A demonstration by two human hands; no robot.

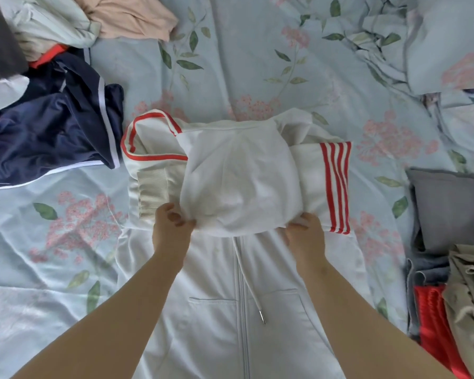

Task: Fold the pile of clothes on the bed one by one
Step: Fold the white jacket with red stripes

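Head view: both hands pinch the hood [238,181] of a white hoodie [216,310] on the bed [52,242], left hand [171,229] and right hand [304,235] at its lower corners.

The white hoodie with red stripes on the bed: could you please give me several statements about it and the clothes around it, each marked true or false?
1. The left hand and the right hand both hold the hood edge of the white zip-up hoodie. True.
2. The stripes on the hoodie's folded sleeve are blue. False: they are red.
3. A shiny navy garment with white piping lies left of the hoodie. True.
4. The folded grey cloth rests on the hoodie. False: it lies apart, off to the right.
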